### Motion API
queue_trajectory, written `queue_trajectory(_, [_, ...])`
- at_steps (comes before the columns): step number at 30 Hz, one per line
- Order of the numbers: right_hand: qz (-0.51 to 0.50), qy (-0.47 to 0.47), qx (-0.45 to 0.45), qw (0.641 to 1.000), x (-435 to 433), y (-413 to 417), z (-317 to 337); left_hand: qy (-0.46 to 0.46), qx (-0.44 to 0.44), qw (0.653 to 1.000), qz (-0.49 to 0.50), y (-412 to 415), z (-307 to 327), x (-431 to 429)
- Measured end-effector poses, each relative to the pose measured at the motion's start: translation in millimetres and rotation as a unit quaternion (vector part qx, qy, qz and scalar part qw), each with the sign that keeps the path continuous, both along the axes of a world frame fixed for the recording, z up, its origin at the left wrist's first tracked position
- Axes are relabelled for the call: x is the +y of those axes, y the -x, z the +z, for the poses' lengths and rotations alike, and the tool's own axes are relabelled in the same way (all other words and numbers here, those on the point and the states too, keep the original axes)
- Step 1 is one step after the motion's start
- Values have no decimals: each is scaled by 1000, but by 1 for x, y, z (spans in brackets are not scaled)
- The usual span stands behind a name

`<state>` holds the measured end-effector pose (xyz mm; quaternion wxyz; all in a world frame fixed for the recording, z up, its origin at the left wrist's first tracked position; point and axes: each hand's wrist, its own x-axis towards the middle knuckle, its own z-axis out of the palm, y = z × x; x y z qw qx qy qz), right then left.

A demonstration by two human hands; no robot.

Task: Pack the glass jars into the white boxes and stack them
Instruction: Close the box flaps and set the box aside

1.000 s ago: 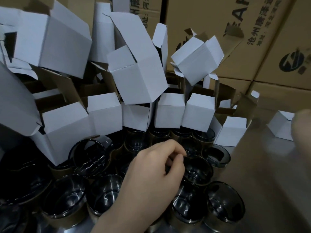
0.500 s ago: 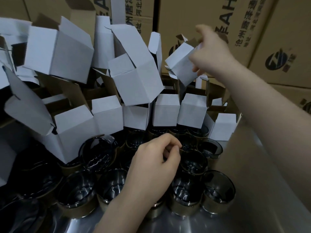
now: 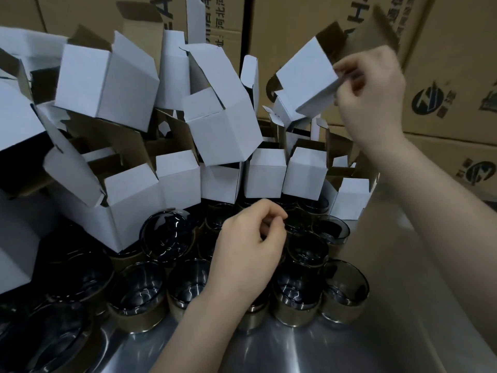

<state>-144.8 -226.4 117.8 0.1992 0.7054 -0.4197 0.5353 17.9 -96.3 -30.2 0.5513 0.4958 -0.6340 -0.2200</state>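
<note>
Many dark glass jars [image 3: 295,294] with gold bands stand packed together on a metal table [image 3: 269,351]. My left hand [image 3: 250,246] reaches down among them, its thumb and fingers curled at the rim of one glass jar [image 3: 252,317], which is mostly hidden under the hand. My right hand [image 3: 371,103] pinches a corner of an open white box [image 3: 306,76], holding it tilted in the air at the upper right. Its brown inside and flap face up.
A loose pile of open white boxes [image 3: 223,125] fills the back and left, some resting on the jars. Big brown printed cartons [image 3: 443,63] form a wall behind. A flat brown cardboard surface [image 3: 390,251] lies to the right of the jars.
My right hand came in from the right, took a white box off the pile and has lifted it up and to the right. My left hand has stayed on the jars.
</note>
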Motion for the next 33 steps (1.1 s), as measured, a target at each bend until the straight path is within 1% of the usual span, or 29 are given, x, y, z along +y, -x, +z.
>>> queue_trajectory(4, [14,97,1,995,35,12,-6,37,75,996,24,-1,6,2])
queue_trajectory(8, [72,139,3,988,71,17,-27,94,143,984,41,-4,12,5])
queue_trajectory(11, [123,109,26,986,91,11,-53,131,147,980,20,-6,13,7])
queue_trajectory(15, [183,44,47,981,100,-1,-81,136,134,981,-37,-8,12,6])
queue_trajectory(20, [242,-10,3,970,97,-9,-97,111,103,983,-103,-9,10,1])
queue_trajectory(23, [252,-37,-24,967,96,-9,-107,78,68,992,-77,-9,11,-1])
queue_trajectory(24, [268,-62,-53,960,96,-7,-110,65,57,995,-56,-9,10,-1])
queue_trajectory(25, [293,-101,-98,946,95,-4,-112,57,52,996,-37,-9,10,-1])
queue_trajectory(27, [338,-204,-191,899,95,7,-112,54,51,997,-10,-9,8,-2])
queue_trajectory(28, [342,-261,-209,878,94,17,-109,55,53,997,0,-9,7,-3])
queue_trajectory(29, [337,-320,-198,863,93,27,-106,58,56,997,9,-10,5,-4])
queue_trajectory(31, [319,-441,-114,831,91,49,-101,62,64,996,23,-11,4,-6])
queue_trajectory(33, [301,-547,-35,780,92,63,-100,61,73,995,31,-11,4,-6])
